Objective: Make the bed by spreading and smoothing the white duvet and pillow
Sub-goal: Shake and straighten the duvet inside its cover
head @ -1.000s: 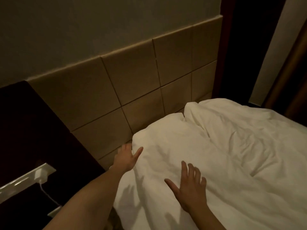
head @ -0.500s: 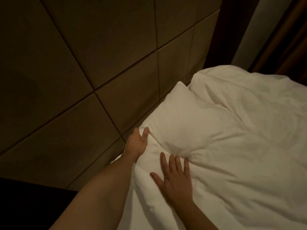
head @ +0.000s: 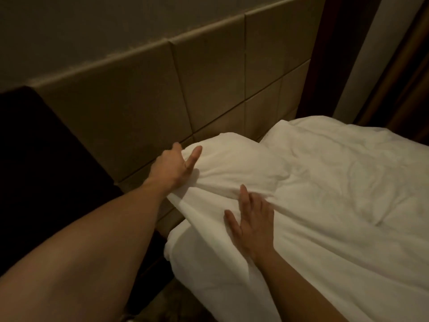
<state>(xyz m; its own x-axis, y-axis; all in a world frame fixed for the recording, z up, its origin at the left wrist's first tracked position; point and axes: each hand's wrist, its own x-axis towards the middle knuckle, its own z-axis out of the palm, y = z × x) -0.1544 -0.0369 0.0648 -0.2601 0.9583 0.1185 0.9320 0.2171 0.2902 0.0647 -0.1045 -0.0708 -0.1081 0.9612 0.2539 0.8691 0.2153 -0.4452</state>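
A white pillow (head: pixel 234 159) lies at the head of the bed against the headboard, its near end lifted and bunched. The wrinkled white duvet (head: pixel 336 205) covers the rest of the bed to the right. My left hand (head: pixel 173 167) holds the pillow's near left corner, thumb on top and fingers behind the fabric. My right hand (head: pixel 251 219) lies flat, fingers spread, pressing on the white fabric just below the pillow.
A padded beige headboard (head: pixel 144 105) of square panels runs behind the bed. Left of it is a dark wooden panel (head: pixel 41 159). A dark frame and curtain (head: pixel 394 66) stand at the far right. Floor shows in the gap below the bed's corner.
My left hand has closed around the pillow's corner and raised it, bunching the fabric. My right hand stays flat on the bedding. The view has pulled back from the headboard.
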